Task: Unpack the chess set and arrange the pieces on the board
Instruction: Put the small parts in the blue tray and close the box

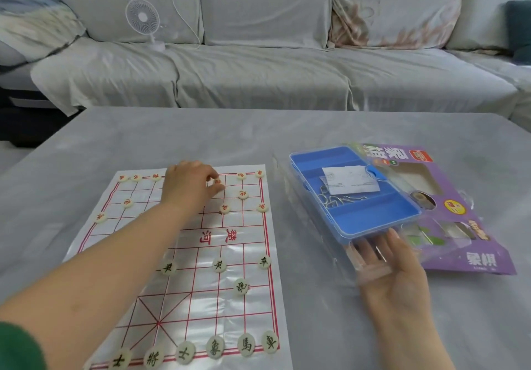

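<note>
A plastic sheet chess board (201,254) with red grid lines lies on the table. Round cream pieces with red characters stand along its far rows, black-lettered ones (245,345) along the near rows. My left hand (189,186) reaches over the far edge, its fingertips pinched on a red-lettered piece (217,181) at the back row. My right hand (393,272) lies palm up, fingers spread, at the near end of the blue plastic tray (373,220), its fingertips under the tray's clear cover.
The blue tray holds a white paper slip (350,181) and metal wire bits. Under it lies the purple packaging card (474,252). A grey sofa (258,76) with a small white fan (143,19) stands beyond the table's far edge.
</note>
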Motion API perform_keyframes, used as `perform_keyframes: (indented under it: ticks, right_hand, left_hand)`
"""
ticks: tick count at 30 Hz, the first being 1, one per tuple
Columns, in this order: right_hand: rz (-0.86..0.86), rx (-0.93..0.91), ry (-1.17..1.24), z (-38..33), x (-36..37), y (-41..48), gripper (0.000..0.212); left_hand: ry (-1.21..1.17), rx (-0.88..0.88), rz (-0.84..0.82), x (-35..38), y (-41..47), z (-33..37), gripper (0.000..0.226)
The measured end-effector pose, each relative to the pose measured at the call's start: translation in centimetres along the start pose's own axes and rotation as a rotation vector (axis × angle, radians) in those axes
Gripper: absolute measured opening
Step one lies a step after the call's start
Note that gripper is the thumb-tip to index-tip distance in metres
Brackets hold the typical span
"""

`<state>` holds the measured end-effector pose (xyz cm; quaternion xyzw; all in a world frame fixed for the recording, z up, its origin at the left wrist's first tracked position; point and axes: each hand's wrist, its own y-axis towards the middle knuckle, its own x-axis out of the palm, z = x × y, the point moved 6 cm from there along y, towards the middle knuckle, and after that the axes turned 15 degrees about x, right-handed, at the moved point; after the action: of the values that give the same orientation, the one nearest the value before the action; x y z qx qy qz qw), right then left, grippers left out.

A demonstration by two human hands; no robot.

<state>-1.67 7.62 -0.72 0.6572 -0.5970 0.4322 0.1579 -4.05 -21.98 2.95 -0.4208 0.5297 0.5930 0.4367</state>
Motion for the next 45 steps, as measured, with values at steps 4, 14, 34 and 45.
perform_keyframes:
  ticks: [4,14,34,45]
  right_hand:
    - [0.008,-0.009,0.000,-0.3,-0.4,0.2,0.022]
    - [0.005,-0.021,-0.030,-1.3,-1.6,0.4,0.031]
    - [0.072,-0.206,0.098,-8.4,-5.6,-5.9,0.025]
    - [0.180,-0.284,0.192,-12.5,-11.2,-9.1,0.018]
  left_hand:
    - [0.077,-0.048,-0.041,1.5,1.9,-0.9,0.031]
    - [0.021,-0.171,-0.061,3.8,4.0,-1.7,0.034]
    - [-0.298,0.614,-0.088,1.3,-2.6,20.4,0.044]
    - [-0.039,0.739,-0.028,3.5,-2.7,28.3,0.059]
